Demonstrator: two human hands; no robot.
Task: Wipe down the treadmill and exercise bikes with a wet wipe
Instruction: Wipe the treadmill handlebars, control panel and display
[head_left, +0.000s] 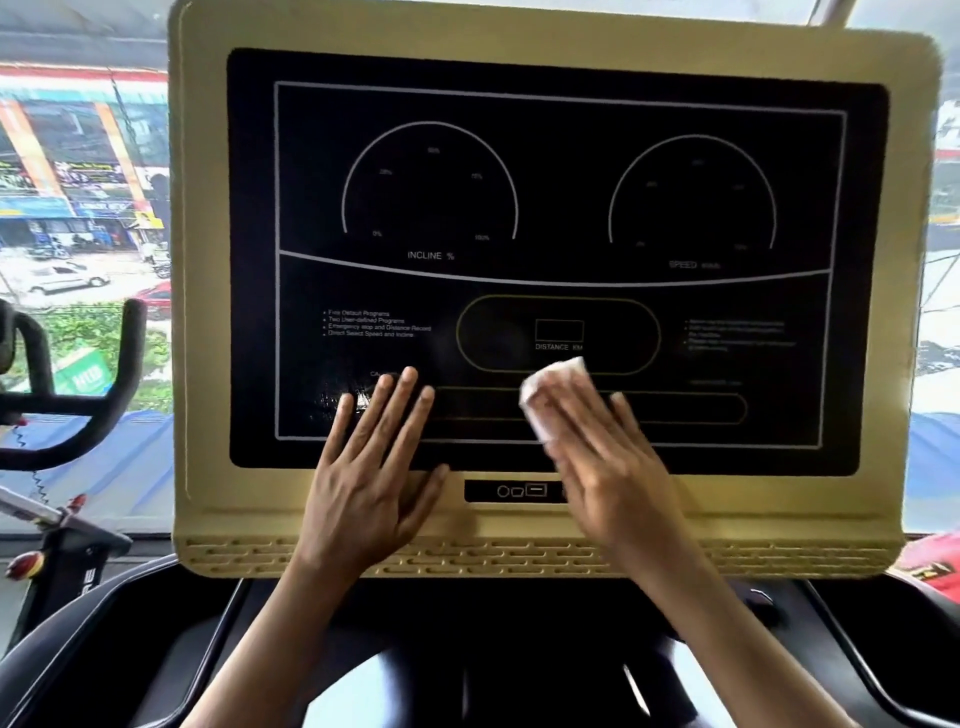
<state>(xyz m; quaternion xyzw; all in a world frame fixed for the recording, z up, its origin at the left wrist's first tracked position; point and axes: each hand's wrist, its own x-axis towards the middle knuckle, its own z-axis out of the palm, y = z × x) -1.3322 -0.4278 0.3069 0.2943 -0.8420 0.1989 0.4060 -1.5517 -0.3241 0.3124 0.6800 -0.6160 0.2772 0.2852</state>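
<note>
Head view. Console (208, 312) of the treadmill fills the frame, top left corner cut off. Small print on the right of its black panel (561, 130) is too blurred to read, and the right hand (597, 467) is motion-blurred. Exercise bike (104, 405) left of the console is cut by the frame edge, only handlebar and part of the frame showing. Both forearms run out of the bottom edge.

Count: one console, two dial arcs, one bike, two hands, one wet wipe (550, 384).

The wipe is on the lower middle of the console panel, under the right fingers (576, 415), which lie close together and flat, pressing it on. It sticks out past the fingertips. Left hand (374, 467) lies flat on the console's lower left, fingers straight, slightly spread, touching no wipe.
</note>
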